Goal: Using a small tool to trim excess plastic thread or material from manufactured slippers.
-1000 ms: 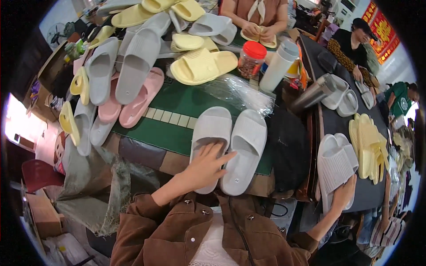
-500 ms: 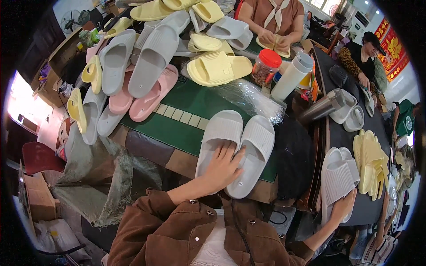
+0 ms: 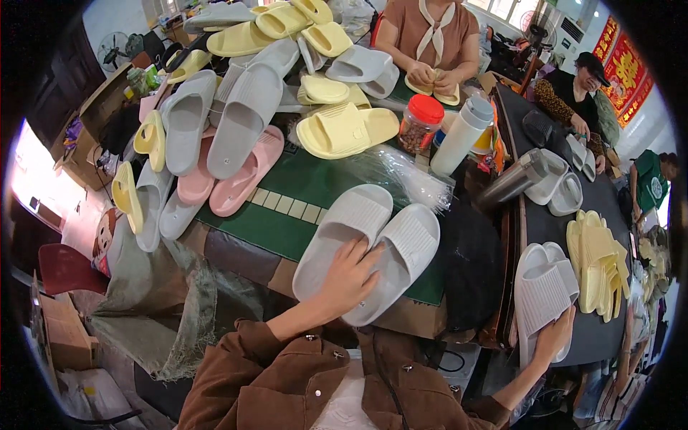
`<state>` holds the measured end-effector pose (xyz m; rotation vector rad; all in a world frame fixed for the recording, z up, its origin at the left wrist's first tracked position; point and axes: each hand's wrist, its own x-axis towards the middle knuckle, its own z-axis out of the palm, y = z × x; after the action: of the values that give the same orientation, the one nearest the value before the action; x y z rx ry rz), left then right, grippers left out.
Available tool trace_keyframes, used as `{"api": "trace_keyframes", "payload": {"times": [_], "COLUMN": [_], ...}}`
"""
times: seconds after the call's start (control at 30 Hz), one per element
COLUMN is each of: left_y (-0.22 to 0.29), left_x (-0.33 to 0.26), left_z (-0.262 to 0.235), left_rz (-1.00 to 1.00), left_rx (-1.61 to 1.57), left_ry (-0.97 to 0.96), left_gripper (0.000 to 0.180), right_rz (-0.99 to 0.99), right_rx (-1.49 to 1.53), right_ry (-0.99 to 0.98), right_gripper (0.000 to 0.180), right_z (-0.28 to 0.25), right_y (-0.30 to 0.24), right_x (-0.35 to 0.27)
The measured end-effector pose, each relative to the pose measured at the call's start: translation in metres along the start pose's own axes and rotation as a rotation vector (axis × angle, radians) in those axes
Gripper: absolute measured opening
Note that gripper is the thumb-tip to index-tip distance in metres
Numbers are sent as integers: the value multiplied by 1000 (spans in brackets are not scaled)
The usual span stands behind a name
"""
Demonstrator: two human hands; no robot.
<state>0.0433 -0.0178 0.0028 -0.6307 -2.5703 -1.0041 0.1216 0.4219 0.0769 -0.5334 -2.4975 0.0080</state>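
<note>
My left hand (image 3: 350, 278) grips a pair of light grey slippers (image 3: 405, 251) at their inner edges, fingers bent over the footbeds below the ribbed straps. The pair rests at the front edge of the green-topped table, toes pointing away and heels toward me. Off to the right, my right hand (image 3: 553, 335) is closed around the heel end of another grey pair (image 3: 546, 290), whose slippers overlap on the black table; its fingertips are partly hidden. Just beyond that pair lie stacked yellow slippers (image 3: 596, 265).
A heap of grey, pink and yellow slippers (image 3: 247, 115) covers the table's far left. Behind my left pair are clear plastic bags (image 3: 408, 175), a red-lidded jar (image 3: 421, 123) and a white bottle (image 3: 462, 136). Opposite, a person (image 3: 433, 43) handles yellow slippers; others stand at the right.
The pair under my left hand has turned, its heels swinging left and slightly toward me. My right hand keeps its hold with little movement. At the far right, a person has lowered grey slippers toward the table.
</note>
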Motion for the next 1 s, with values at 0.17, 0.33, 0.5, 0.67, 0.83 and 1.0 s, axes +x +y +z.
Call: {"api": "trace_keyframes", "payload": {"times": [0.17, 0.33, 0.5, 0.67, 0.83, 1.0], "left_y": [7, -2, -28, -68, -125, -185], "left_x": [9, 19, 40, 81, 125, 150], "left_z": [-22, -50, -110, -187, -259, -310], "left_rz": [-19, -43, 2, -5, 19, -122], "left_rx": [91, 126, 292, 504, 664, 731], "left_ry": [39, 133, 399, 612, 781, 792], "left_gripper": [46, 44, 41, 37, 38, 47], "right_rz": [55, 11, 3, 21, 18, 23], "right_rx": [52, 15, 51, 46, 37, 1], "right_ry": [-90, -18, -12, -59, -73, -32], "right_gripper": [41, 39, 39, 40, 41, 42], "right_z": [-8, -1, -5, -9, -4, -4], "right_y": [-10, -1, -10, -10, -4, -5], "right_x": [3, 1, 3, 3, 3, 0]}}
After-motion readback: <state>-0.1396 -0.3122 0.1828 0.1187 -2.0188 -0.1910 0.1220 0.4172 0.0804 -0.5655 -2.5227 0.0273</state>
